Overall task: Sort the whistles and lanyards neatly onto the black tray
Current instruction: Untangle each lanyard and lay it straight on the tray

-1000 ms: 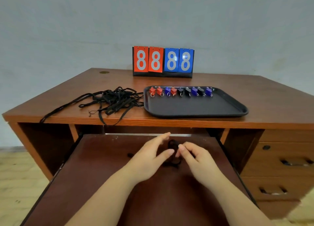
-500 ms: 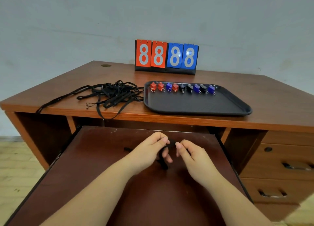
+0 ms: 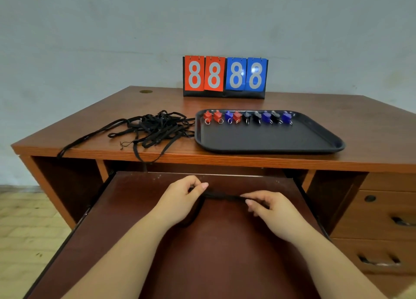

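Currently: tangled lanyards (image 3: 155,127) on desk (image 3: 371,136) left of tray (image 3: 319,139), w/ whistles (image 3: 247,117) rowed along its far edge; left hand (image 3: 182,199) and right hand (image 3: 272,211) pinch one lanyard (image 3: 222,196) taut over pull-out shelf (image 3: 225,253), best kept flat, untwisted; its loose end hidden under left palm.

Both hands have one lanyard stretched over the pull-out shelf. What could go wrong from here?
1. The lanyard pile is tangled, and two straps hang over the desk edge; a snag might drag it off.
2. Carrying the folded lanyard, pinched by the left hand and right hand, to the black tray could disturb the whistles.
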Tool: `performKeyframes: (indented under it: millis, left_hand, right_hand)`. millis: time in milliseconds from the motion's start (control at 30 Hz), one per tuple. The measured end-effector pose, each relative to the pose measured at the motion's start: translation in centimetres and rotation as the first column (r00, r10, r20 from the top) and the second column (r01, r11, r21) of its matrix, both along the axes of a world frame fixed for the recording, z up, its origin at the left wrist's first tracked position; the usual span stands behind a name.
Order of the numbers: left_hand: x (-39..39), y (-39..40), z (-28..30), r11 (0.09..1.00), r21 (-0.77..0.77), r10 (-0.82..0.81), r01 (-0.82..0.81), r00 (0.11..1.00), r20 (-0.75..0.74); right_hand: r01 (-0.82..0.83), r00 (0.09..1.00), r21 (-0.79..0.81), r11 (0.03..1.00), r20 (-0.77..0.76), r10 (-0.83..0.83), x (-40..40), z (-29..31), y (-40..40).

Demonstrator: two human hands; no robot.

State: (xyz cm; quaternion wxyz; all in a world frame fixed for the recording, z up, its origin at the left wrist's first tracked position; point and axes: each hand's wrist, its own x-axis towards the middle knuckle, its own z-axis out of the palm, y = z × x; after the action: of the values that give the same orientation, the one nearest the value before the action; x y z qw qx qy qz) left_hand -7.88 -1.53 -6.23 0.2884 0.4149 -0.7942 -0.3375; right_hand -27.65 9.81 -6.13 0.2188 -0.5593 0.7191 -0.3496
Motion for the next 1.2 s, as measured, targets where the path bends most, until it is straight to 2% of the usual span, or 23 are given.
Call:
performKeyframes:
  millis: [67, 133, 200, 300, 433, 467, 533, 600, 667, 733, 767, 867, 933, 1033, 1200]
  left_hand:
    - [0.0, -0.1, -0.1, 1.000, -0.022, -0.003, 0.004, 0.999, 0.043]
    - [0.0, 0.0, -0.3, 0.999, -0.035, 0.002, 0.002, 0.992, 0.123]
    - [-0.1, -0.1, -0.5, 0.999, -0.033, 0.012, -0.005, 0.979, 0.201]
    - [-0.2, -0.4, -0.4, 0.999, -0.035, 0.033, -0.027, 0.977, 0.209]
    - [0.5, -0.8, -0.7, 0.999, -0.036, 0.047, -0.041, 0.979, 0.200]
    - [0.6, -0.8, -0.8, 0.996, -0.086, 0.046, -0.026, 0.971, 0.237]
    - [0.4, -0.5, -0.9, 0.961, -0.278, 0.074, 0.006, 0.958, 0.276]
    - [-0.2, 0.2, -0.5, 0.921, -0.389, 0.020, 0.037, 0.990, 0.141]
    - [-0.9, 1.7, 0.0, 0.951, -0.282, -0.129, 0.126, 0.992, 0.007]
    - [-1.5, 2.7, 0.0, 0.956, -0.137, -0.265, 0.258, 0.964, -0.034]
    - [-1.7, 3.0, -0.1, 0.952, -0.118, -0.288, 0.281, 0.957, -0.044]
    - [-1.6, 3.0, 0.3, 0.968, -0.014, -0.245, 0.249, 0.940, -0.239]
    - [-1.4, 3.0, 0.5, 0.967, 0.092, -0.194, 0.237, 0.921, -0.337]
    - [-1.4, 3.4, 0.7, 0.963, 0.130, -0.180, 0.236, 0.922, -0.341]
    - [-1.0, 3.5, 0.3, 0.952, 0.122, -0.226, 0.282, 0.910, -0.347]
  right_hand:
    - [0.053, 0.994, -0.040, 0.998, 0.099, -0.049, -0.2, 0.1, -0.3]
    - [0.127, 0.960, -0.063, 0.990, 0.261, -0.106, -0.2, 0.2, -0.4]
    - [0.157, 0.933, -0.063, 0.986, 0.336, -0.127, 0.0, 0.3, -0.4]
    - [0.157, 0.935, -0.062, 0.986, 0.330, -0.128, 0.4, 0.7, -0.4]
    - [0.128, 0.962, -0.041, 0.991, 0.247, -0.114, 1.0, 0.5, -0.2]
    - [0.125, 0.963, -0.044, 0.991, 0.247, -0.111, 1.1, 0.4, -0.1]
    - [0.131, 0.948, -0.072, 0.989, 0.301, -0.103, 1.2, 0.5, 0.1]
    - [0.119, 0.922, -0.092, 0.989, 0.380, -0.076, 1.5, 0.6, 0.2]
    - [0.081, 0.894, -0.092, 0.993, 0.447, -0.032, 2.3, 0.6, 0.2]
    - [0.064, 0.888, -0.117, 0.991, 0.459, -0.003, 3.0, 0.6, 0.0]
    - [0.071, 0.890, -0.146, 0.987, 0.456, 0.004, 3.2, 0.8, -0.1]
    - [0.118, 0.894, -0.236, 0.965, 0.448, 0.000, 3.7, 1.9, -0.3]
    - [0.105, 0.933, -0.273, 0.956, 0.360, 0.001, 4.1, 3.1, -0.7]
    - [0.050, 0.970, -0.297, 0.953, 0.242, 0.024, 4.5, 4.3, -1.5]
    - [0.114, 0.943, -0.341, 0.933, 0.332, 0.006, 5.7, 2.7, -1.4]
